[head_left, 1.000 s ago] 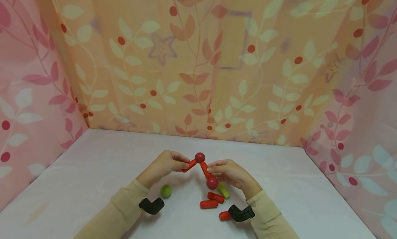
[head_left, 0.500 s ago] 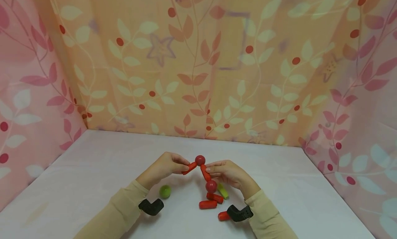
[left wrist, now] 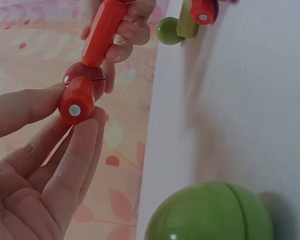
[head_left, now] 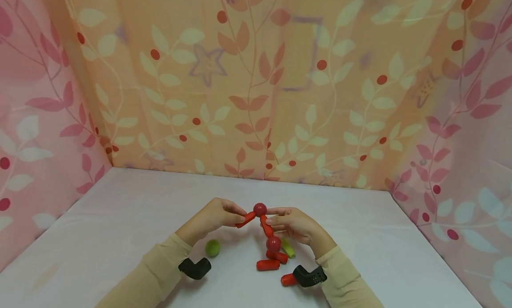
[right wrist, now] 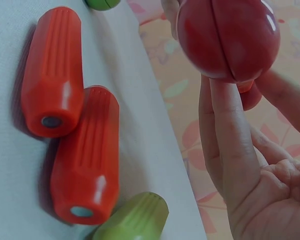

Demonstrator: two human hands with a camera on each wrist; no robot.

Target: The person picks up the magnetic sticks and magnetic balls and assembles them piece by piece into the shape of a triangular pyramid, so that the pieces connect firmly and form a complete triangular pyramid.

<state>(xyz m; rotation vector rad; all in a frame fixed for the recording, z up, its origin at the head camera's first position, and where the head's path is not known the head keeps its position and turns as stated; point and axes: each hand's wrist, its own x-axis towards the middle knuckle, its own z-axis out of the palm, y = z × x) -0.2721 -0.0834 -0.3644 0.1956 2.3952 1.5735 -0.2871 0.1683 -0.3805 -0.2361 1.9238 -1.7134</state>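
My left hand (head_left: 216,217) pinches a red ridged magnetic rod (left wrist: 80,100) between thumb and fingertips. A silvery magnet shows in the rod's free end. The other end meets a red ball (head_left: 260,210). From that ball a second red rod (left wrist: 104,32) slants down toward me, pinched by my right hand (head_left: 298,226). Another red ball (right wrist: 230,40) sits at its lower end. Together the pieces form a bent chain, held up off the table in the left wrist view. A green ball (head_left: 212,248) rests on the table below my left hand.
Loose red rods (head_left: 268,265) lie below the chain, two of them touching. Another red rod (head_left: 289,280) is partly behind the black right wrist mount (head_left: 310,276). A green rod (head_left: 288,249) has a green ball (left wrist: 170,31) at its end. Patterned cloth walls surround the white table (head_left: 160,188).
Both hands and the joined rods and balls have come slightly lower and nearer. Both grips stay the same, and the loose pieces stay put on the table.
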